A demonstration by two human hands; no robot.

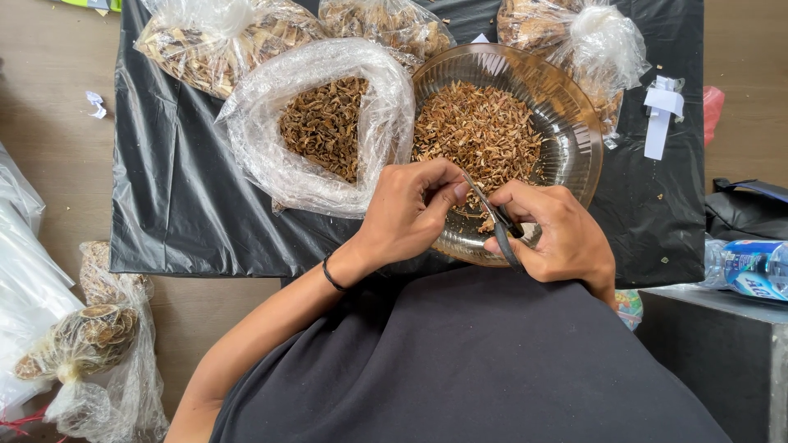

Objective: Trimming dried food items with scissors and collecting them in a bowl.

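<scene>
A person's right hand (pixel 558 234) grips small black-handled scissors (pixel 495 220) over the near rim of a clear bowl (pixel 574 139) of brown cuttings, while the left hand (pixel 414 201) pinches a dried piece at the blades. Clean snips likely need the piece held steady, fingertips clear. The piece itself is hidden between the fingers.

One pair of scissors (pixel 499 226) lies over the near rim of the single clear brown plastic bowl (pixel 574 139). Two hands meet at that rim, the left hand (pixel 410 209) and the right hand (pixel 558 234). One open clear bag (pixel 328 131) of brown dried pieces sits just left of the bowl. Three tied bags lie beyond the bowl, and two more lie far left of it on the floor. One plastic bottle (pixel 751 267) lies right of the bowl.
</scene>
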